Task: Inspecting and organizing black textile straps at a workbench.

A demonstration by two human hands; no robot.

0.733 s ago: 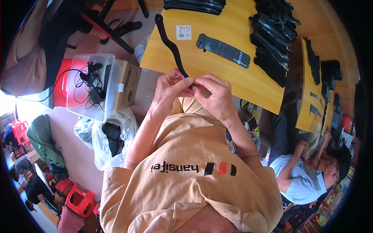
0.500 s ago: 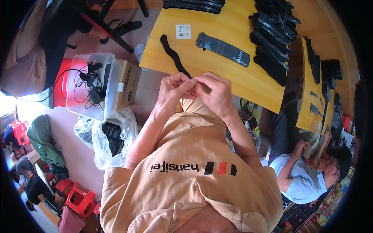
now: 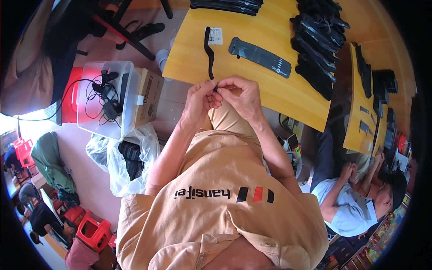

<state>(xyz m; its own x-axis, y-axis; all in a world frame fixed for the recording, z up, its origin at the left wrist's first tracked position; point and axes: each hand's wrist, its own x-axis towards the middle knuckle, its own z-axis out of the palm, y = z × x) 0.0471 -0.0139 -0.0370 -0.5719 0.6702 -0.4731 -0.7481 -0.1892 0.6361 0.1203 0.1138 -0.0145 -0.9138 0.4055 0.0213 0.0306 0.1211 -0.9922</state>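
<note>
A narrow black strap (image 3: 210,56) stretches from my fingers up across the yellow table (image 3: 252,27), its far end on a white printed label (image 3: 217,36). My left hand (image 3: 201,98) pinches the strap's near end between thumb and fingers. My right hand (image 3: 241,93) meets it there, thumb and forefinger closed on the same dark end. What lies between the fingertips is mostly hidden. To the right of the strap, a dark grey flat band (image 3: 259,57) with a row of light marks lies flat on the table.
Black banded goods (image 3: 315,49) are heaped along the table's right side, and a black stack (image 3: 227,5) sits at its far edge. On the left stand a clear bin of cables (image 3: 81,101), a cardboard box (image 3: 148,96) and a plastic bag (image 3: 119,175). A seated person (image 3: 346,202) works at right.
The strap's far end has swung right, onto the label, and the strap now lies straighter. Both hands have shifted slightly, with the right fingers turned and the strap's near end showing.
</note>
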